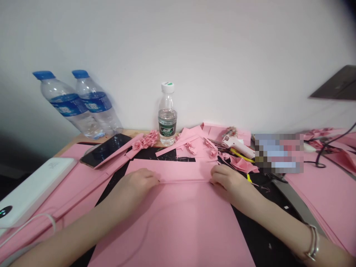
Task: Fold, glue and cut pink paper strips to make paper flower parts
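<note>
Large pink sheet (pixel 172 222), nearest you, spreads toward the wall (pixel 194 55), its far end creased into a strip; your left hand (pixel 140 180) and right hand (pixel 226 180) grasp that strip with bent fingers, thumbs largely hidden. To your right lies a stack of pink paper (pixel 319 193); to your left, a white power bank (pixel 39 187) rests on further pink paper. Two blue-capped bottles (pixel 97 104) stand by the wall, with a dark phone (pixel 107 150) before them. Beyond the sheet, paper scraps (pixel 194 132) and a small white-capped bottle (pixel 167 128) crowd its far edge. Past your right hand, a glue gun (pixel 239 147) and dark cables (pixel 321 163) adjoin an object (pixel 279 154) too pixelated to identify. Smallest, paper roses (pixel 148 141) cluster beside the white-capped bottle.
</note>
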A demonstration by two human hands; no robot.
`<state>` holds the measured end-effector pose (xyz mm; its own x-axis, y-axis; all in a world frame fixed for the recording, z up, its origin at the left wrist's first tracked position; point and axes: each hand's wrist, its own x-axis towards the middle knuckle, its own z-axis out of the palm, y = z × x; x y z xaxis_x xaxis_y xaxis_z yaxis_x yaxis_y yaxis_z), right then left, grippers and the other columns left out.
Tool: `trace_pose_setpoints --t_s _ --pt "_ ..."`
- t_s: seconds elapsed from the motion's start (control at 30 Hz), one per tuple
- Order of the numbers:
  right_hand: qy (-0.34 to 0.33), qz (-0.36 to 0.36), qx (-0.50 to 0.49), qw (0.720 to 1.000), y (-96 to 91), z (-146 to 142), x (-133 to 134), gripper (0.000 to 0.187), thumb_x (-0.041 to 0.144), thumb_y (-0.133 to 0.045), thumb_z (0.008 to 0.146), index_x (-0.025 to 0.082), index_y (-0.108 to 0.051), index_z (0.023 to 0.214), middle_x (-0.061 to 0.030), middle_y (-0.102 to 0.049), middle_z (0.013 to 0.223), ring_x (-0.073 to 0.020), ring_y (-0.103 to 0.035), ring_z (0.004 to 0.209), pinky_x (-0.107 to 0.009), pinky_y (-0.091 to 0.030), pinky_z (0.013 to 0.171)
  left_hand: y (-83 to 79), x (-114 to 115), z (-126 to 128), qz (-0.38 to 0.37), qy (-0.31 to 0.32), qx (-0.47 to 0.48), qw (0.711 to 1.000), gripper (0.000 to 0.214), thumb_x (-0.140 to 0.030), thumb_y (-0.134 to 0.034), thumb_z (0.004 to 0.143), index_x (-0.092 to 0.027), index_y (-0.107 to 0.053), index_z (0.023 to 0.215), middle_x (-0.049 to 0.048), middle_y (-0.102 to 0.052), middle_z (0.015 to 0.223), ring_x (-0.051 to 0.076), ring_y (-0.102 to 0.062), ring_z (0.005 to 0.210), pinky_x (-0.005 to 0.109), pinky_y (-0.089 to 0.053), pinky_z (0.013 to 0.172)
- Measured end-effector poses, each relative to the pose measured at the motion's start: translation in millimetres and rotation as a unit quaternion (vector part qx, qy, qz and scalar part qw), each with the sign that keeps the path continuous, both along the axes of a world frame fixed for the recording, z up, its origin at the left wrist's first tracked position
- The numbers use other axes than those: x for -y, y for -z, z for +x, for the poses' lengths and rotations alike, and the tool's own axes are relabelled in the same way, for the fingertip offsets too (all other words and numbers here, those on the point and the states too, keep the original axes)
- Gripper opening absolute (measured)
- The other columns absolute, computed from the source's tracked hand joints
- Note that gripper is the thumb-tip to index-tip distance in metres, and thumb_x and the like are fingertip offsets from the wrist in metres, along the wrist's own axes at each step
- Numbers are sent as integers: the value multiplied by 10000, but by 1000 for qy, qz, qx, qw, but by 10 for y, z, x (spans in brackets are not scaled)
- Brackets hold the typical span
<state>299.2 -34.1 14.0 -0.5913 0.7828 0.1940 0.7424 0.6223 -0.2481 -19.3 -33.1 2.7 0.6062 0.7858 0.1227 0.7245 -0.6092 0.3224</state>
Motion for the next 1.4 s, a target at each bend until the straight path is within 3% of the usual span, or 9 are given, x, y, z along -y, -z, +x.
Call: trace_pose_setpoints --t_s 0.2,0.33,0.47,0.63,0.87,1.07,1.2,1.3,1.4 --pt "-5 111 83 990 138 -15 403 320 209 -544 917 18 -666 1144 -237 -642 1250 -331 -653 1079 -468 -565 917 94 401 45 192 45 -115 974 492 17 -338 767 -68 -721 1064 157 -737 1108 302 -710 989 447 -558 877" --pt "7 97 114 989 179 -172 538 598 352 -557 916 -102 -531 1304 -320 -500 1378 -396 -594 1182 -487 -564 937 123 524 228 194 -15 -101 976 393 -183 -416 890 -77 -702 1137 169 -693 1192 360 -660 1101 551 -498 965" --pt "-39 46 109 992 158 -491 507 647 422 -506 941 -90 -510 1337 -318 -418 1437 -400 -503 1279 -477 -494 1028 159 434 470 173 11 -65 983 419 -176 -394 890 -57 -675 1178 165 -660 1255 332 -628 1164 513 -482 1019" --pt "-70 21 80 994 158 -632 452 595 382 -459 965 -61 -497 1362 -288 -440 1437 -367 -447 1333 -473 -426 1091 234 344 583 142 47 -63 987 471 -89 -364 840 -28 -637 1220 176 -629 1300 277 -608 1204 421 -499 1029" --pt "-6 88 91 992 203 -70 476 426 207 -458 955 39 -564 1331 -200 -559 1366 -298 -599 1206 -447 -536 990 192 443 298 153 22 -114 981 431 -171 -360 925 -71 -643 1235 156 -626 1304 258 -629 1179 388 -531 993" --pt "26 140 89 986 122 146 348 288 119 -443 946 136 -729 970 -151 -742 1076 -269 -721 906 -446 -585 822 93 385 116 131 -1 -118 984 384 -126 -376 927 -156 -754 984 125 -735 1130 282 -702 1024 550 -406 1071" --pt "52 59 37 996 -13 64 135 219 112 -554 887 164 -656 701 -109 -702 874 -228 -668 791 -362 -546 705 -37 219 156 75 -1 -105 992 357 -124 -408 922 -210 -740 825 64 -759 1039 266 -685 988 612 -250 1124" --pt "73 -92 -23 993 -74 45 -51 170 50 -615 796 174 -606 680 -29 -640 722 -156 -609 656 -251 -478 570 -149 38 198 -3 -14 -83 996 324 -112 -453 885 -207 -690 686 5 -745 840 190 -673 759 527 -310 1098" --pt "91 -212 -72 970 -79 66 -183 156 25 -617 723 181 -616 735 23 -619 650 -121 -565 565 -211 -416 496 -242 -121 226 -67 -37 -57 995 230 -105 -514 792 -233 -670 681 -34 -726 751 192 -644 731 440 -413 960"
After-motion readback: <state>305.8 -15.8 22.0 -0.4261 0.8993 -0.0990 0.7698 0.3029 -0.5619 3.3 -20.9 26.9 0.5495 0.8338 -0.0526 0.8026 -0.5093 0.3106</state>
